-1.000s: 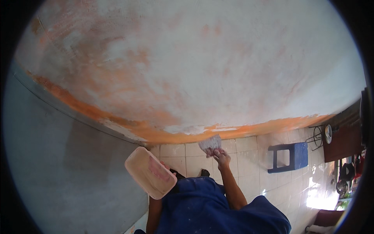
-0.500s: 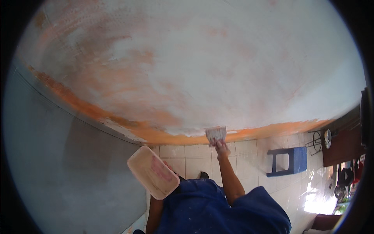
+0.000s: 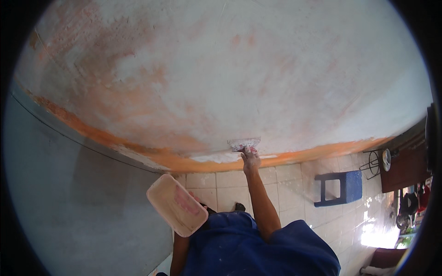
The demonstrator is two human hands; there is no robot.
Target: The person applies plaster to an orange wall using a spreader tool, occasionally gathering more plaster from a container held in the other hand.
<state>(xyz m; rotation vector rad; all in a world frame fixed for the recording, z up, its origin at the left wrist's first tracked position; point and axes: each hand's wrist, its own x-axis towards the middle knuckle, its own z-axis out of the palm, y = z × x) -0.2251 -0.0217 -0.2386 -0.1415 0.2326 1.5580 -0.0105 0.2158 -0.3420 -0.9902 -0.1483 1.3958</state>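
My right hand (image 3: pixel 250 161) is closed round a broad putty knife (image 3: pixel 243 143), its blade smeared with pale filler and lying against the wall (image 3: pixel 276 92). The wall shows whitish filler over patchy orange paint. Just under the blade runs a fresh white streak (image 3: pixel 214 157) on the orange band at the wall's foot. In my left hand (image 3: pixel 197 198) is a pale pink rectangular tub (image 3: pixel 166 205), tilted, with pinkish residue inside. Only a few fingers of that hand show at the tub's right edge; the tub hides the rest.
A blue plastic stool (image 3: pixel 351 188) stands on the tiled floor (image 3: pixel 290 195) to the right. Beyond it are a wire stand (image 3: pixel 371 164) with a metal bowl (image 3: pixel 386 159), and brown furniture (image 3: pixel 405 172). A grey panel (image 3: pixel 110 207) closes off the left side. Part of a motorbike (image 3: pixel 407 207) shows far right.
My right hand has moved the putty knife up and slightly left on the wall, and a white streak of filler now shows on the orange band. The tub stays in my left hand.
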